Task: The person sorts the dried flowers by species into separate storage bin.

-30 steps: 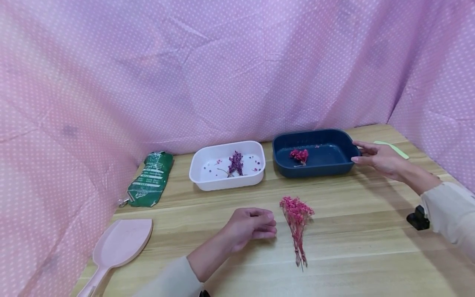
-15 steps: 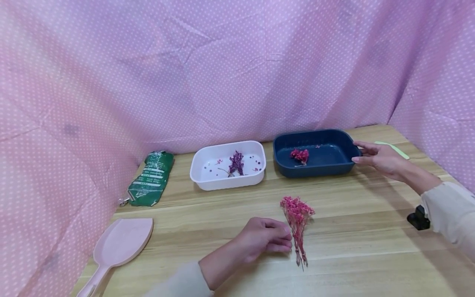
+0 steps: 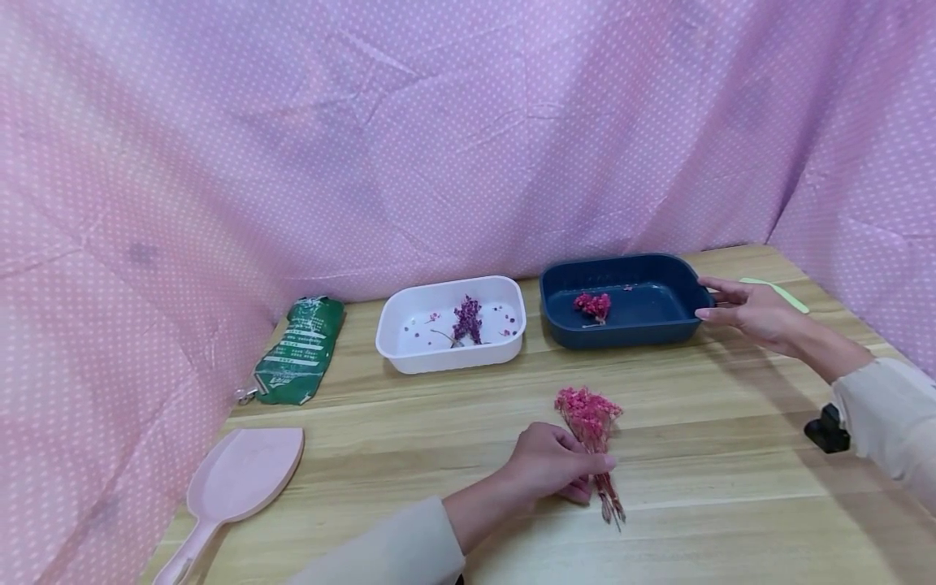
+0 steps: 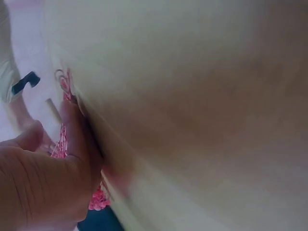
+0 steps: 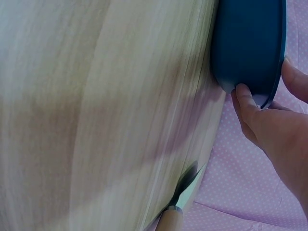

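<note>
In the head view my left hand (image 3: 559, 465) pinches the stems of a bunch of pink dried flowers (image 3: 587, 414), thumb across the top, fingers partly hidden beneath. The left wrist view also has the stems (image 4: 64, 137) beside the thumb, above the wooden table (image 4: 202, 159). At the back right, my right hand (image 3: 749, 313) grips the right end of a dark blue rectangular dish (image 3: 621, 335). A small pink flower cluster (image 3: 594, 305) lies inside that dish. Seen from the right wrist, fingers (image 5: 248, 98) press the dish's outer wall, with the thumb (image 5: 293, 79) at its rim.
Left of the blue dish stands a white dish (image 3: 453, 356) with a purple dried sprig (image 3: 467, 318) and loose bits. A green packet (image 3: 300, 353) and pink dustpan (image 3: 237, 475) lie farther left. A wooden-handled tool (image 5: 172, 217) and light green strip (image 3: 778, 294) lie by my right arm.
My left hand has moved right to the pink flowers and closed thumb and fingers on their stems, whose ends have shifted slightly right. My right hand stays on the blue dish.
</note>
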Motion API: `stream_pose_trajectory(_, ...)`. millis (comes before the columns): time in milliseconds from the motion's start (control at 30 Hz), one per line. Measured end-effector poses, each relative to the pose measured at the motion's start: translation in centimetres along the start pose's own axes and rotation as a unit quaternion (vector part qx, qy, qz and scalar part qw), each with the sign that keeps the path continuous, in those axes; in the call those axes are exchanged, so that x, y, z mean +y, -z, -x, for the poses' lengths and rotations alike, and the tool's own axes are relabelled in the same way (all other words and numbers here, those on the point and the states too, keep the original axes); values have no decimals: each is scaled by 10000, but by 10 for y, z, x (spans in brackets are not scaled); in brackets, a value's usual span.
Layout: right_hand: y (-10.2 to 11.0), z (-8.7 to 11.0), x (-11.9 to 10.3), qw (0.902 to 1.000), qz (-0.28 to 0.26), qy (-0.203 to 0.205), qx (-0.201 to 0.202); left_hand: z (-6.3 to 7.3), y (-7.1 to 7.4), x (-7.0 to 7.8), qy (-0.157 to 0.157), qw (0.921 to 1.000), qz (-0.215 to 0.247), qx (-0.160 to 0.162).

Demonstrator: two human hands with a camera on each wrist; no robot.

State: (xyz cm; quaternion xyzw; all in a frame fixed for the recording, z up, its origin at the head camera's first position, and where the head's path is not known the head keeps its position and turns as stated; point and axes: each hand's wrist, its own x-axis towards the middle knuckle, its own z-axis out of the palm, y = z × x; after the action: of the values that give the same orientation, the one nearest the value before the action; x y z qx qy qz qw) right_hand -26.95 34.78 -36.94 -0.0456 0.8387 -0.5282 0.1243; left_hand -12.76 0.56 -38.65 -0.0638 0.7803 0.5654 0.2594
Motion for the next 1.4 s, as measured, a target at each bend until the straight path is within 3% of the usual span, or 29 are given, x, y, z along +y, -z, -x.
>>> stream_pose_trajectory(100,0,1,0,10000,-12,10,4,-3,-5,4,-215,9961,-850,123)
stream_pose_trajectory(167,1,1,0,10000,-16,13,-5,-5,-8,7,-425,9885,-1444,171)
stream_pose_trajectory(300,1,0,-1,10000,70,5,20,-10,-12,9,-830,9586,-2699,357)
stream_pose_trajectory(400,1,-1,-1,9998,201,25,32,-12,-13,10,-1040,9377,-3279,491)
stream_pose_trajectory(433,1,-2,-2,9997,225,41,32,-12,-12,9,-1121,9341,-3351,504)
stream_pose_trajectory(533,1,-2,-2,9994,323,58,73,-11,-7,9,-1271,9425,-3060,432)
stream_pose_trajectory(700,0,-1,-2,9996,265,48,74,-7,4,9,-1350,9724,-1905,8)
stream_pose_trajectory(800,-1,-1,-2,9996,254,51,62,-3,11,11,-1302,9822,-1335,-220)
stream_pose_trajectory(967,-1,0,1,9995,290,117,93,2,20,16,-1115,9916,-525,-387)
stream_pose_trajectory(1133,-2,0,2,9992,380,95,120,0,29,14,-1174,9925,227,-254)
stream_pose_trajectory(1267,-2,0,1,9994,320,70,90,-5,36,9,-1506,9858,741,97)
stream_pose_trajectory(1400,-2,-1,1,9994,314,66,99,-6,39,8,-1650,9821,788,453)
